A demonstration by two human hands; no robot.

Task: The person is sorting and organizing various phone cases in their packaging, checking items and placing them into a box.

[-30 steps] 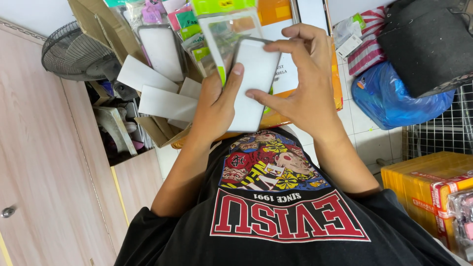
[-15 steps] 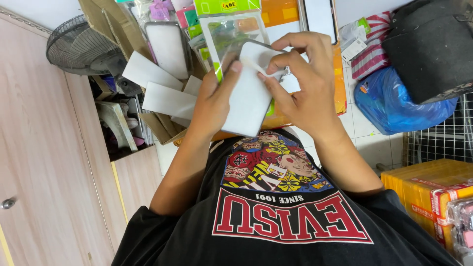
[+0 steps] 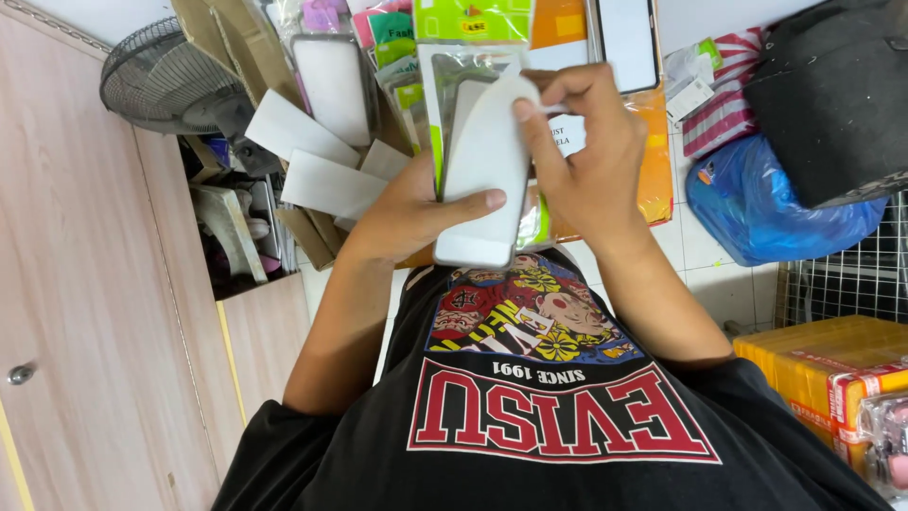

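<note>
Here, a person's left hand (image 3: pixel 411 213) clamps a white, flat, rounded-corner packet (image 3: pixel 484 170), thumb laid across its lower face and fingers wrapped behind it. The right hand (image 3: pixel 591 161) is pinched shut on the packet's top edge, thumb and forefinger closed on a thin white tab (image 3: pixel 549 107) at the upper right corner. The packet sits upright betw. the two hands, held just above the chest of a black T-shirt (image 3: pixel 558 426) w/ a colourful cartoon print and red-and-white lettering.

Behind the packet, touching or just beside it, is a clear packet w/ a green border (image 3: pixel 440 85); more retail packs in green, pink and orange are stacked past the fingers. An orange plastic bag (image 3: pixel 653 151) shows behind the right hand. Left of the left hand lie several white card sleeves (image 3: pixel 317 161) fanned over brown cardboard pieces (image 3: pixel 222 33).

Further out, a dark electric fan (image 3: pixel 165 80) stands near a pale wooden cabinet (image 3: pixel 76 284), w/ an open shelf of clutter betw. them. On the other side, a blue plastic bag (image 3: pixel 766 208) rests on white floor tiles, a black bag (image 3: pixel 832 95) partly over it, a wire mesh rack (image 3: pixel 851 279) beside them. A yellow carton (image 3: pixel 813 364) sits near the person's right arm.
</note>
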